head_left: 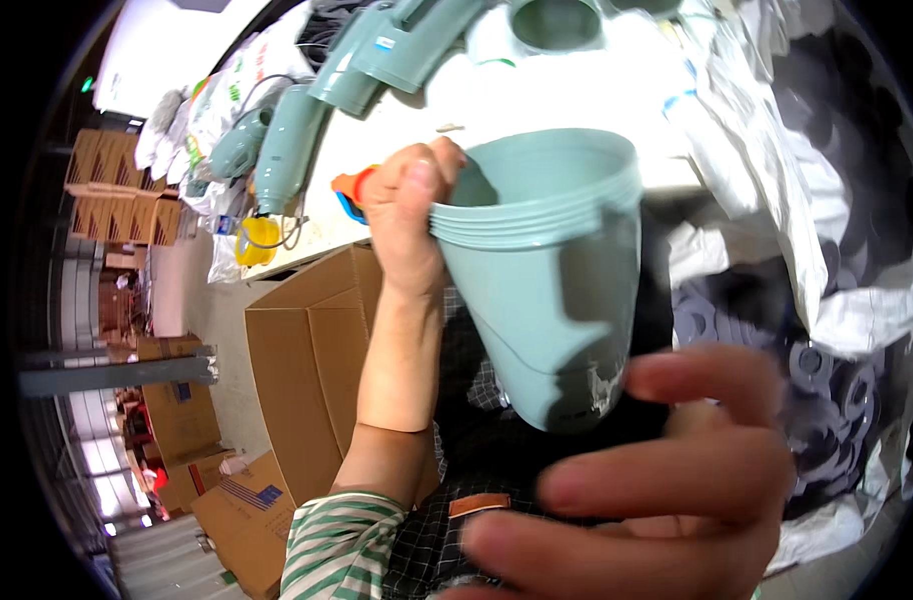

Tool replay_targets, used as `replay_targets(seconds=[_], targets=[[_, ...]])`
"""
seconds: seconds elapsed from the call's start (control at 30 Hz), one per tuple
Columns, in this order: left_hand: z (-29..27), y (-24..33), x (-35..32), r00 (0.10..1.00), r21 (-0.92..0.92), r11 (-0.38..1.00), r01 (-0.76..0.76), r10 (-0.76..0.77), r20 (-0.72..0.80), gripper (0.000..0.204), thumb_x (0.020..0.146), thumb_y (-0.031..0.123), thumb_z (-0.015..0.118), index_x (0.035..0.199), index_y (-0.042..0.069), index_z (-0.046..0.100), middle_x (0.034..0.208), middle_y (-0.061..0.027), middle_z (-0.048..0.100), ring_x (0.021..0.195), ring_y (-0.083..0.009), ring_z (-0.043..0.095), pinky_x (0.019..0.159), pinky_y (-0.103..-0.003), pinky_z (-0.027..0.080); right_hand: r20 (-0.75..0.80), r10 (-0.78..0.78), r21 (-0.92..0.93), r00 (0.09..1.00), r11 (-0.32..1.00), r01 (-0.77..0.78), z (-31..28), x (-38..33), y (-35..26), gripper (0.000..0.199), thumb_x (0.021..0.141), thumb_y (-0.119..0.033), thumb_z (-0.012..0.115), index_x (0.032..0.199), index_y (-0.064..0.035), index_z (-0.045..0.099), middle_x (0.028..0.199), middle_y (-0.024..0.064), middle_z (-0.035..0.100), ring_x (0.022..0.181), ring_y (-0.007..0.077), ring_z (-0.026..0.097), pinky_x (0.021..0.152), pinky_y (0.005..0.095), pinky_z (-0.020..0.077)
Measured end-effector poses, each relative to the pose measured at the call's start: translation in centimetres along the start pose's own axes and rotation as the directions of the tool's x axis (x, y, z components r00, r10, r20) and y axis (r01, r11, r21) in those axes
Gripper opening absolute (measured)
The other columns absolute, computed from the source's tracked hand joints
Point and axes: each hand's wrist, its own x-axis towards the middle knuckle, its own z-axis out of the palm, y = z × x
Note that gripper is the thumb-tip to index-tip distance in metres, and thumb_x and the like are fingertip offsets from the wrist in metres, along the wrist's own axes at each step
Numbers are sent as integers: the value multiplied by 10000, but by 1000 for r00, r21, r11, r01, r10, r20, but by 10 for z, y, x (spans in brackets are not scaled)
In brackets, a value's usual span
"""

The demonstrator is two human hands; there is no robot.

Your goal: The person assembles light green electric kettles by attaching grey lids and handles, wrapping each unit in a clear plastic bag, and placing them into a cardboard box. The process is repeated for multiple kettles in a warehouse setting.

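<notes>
A pale green plastic bucket-shaped container [537, 270], wide at its ribbed rim and narrowing downward, is held up tilted in front of me. My left hand [409, 200] grips its rim on the left side, thumb outside and fingers curled over the edge. Low on its wall, at the right, there is a whitish scuffed patch [605, 388]. My right hand [677, 480] is close to the camera and blurred, fingers spread, just below and right of the container's base. Whether a fingertip touches the wall I cannot tell.
The white table [617, 85] bears several green plastic housings [417, 45], a yellow ring-shaped object [258, 242] and an orange-and-blue item [351, 190]. An open cardboard box [312, 350] stands at left. Grey round parts [817, 400] with white plastic sheeting [737, 150] lie at right.
</notes>
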Motion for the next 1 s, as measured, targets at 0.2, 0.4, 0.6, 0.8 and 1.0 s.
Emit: replay_targets(seconds=[0.2, 0.4, 0.6, 0.8, 1.0], targets=[[0, -9, -4, 989, -171, 985, 20, -44, -139, 421, 1004, 380, 484, 687, 172, 302, 663, 8, 280, 764, -214, 389, 946, -403, 369, 52, -5, 209, 999, 978, -6, 43, -17, 47, 124, 908, -135, 611, 994, -84, 684, 978, 57, 667, 900, 190, 607, 810, 369, 521], [-27, -14, -9, 978, 8, 991, 131, -128, -164, 394, 1019, 366, 424, 695, 167, 324, 659, -10, 320, 810, -228, 405, 1043, -448, 350, -276, 281, 530, 919, 842, -99, -17, -101, 62, 153, 919, -44, 556, 951, 0, 698, 895, 99, 692, 826, 186, 656, 733, 301, 527], [-57, -38, -1, 969, 289, 957, -23, -50, 242, 351, 1000, 383, 419, 730, 159, 411, 708, -19, 389, 918, -256, 458, 1062, -467, 310, -120, 993, 706, 8, 91, -702, 53, -341, 156, 203, 886, 68, 554, 1058, 46, 661, 911, 84, 713, 858, 130, 664, 780, 280, 539], [-51, -65, 16, 912, -260, 919, 296, -191, 362, 353, 999, 344, 468, 730, 151, 345, 744, -46, 395, 961, -274, 453, 1098, -500, 288, -368, 880, 24, -301, -315, -949, 52, -504, 210, 329, 800, -88, 678, 1112, 4, 626, 1027, 214, 703, 979, 357, 686, 882, 427, 531], [-63, -66, 26, 863, -168, 913, 372, -273, 426, 354, 1043, 350, 426, 787, 114, 361, 909, -132, 517, 1127, -290, 491, 1162, -529, 248, -685, 723, -339, -90, -426, -839, 38, -477, 295, 598, 745, -190, 805, 1237, 11, 530, 1325, 261, 529, 1208, 445, 539, 1053, 460, 452]])
